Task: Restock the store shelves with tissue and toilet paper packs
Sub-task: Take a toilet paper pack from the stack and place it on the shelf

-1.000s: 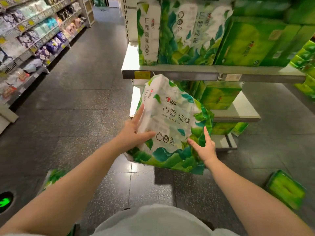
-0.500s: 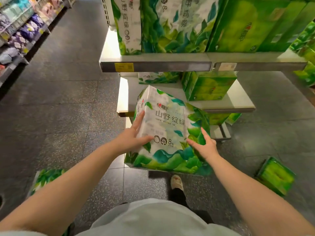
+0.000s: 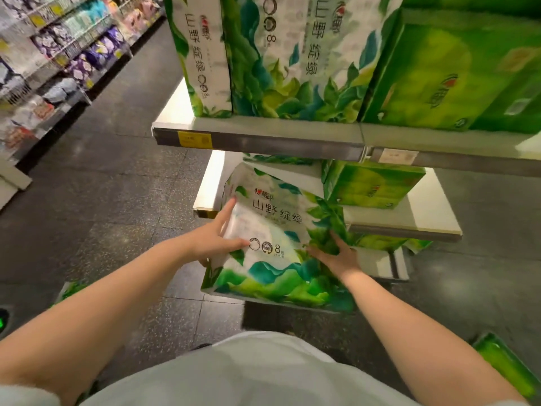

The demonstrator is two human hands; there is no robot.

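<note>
Middle shelf (image 3: 409,218): tissue pack (image 3: 278,230) between fingers (image 3: 227,210).

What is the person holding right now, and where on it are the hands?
A white-and-green leaf-printed tissue pack, carried between both hands: the left hand flat on its left side, the right hand against its lower right front.

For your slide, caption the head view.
Both hands, left hand and right hand, guide a leaf-printed tissue pack toward the middle shelf.

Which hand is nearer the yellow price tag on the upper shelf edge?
Left. The left hand sits almost directly below the yellow price tag; the right hand is lower and farther right.
</note>
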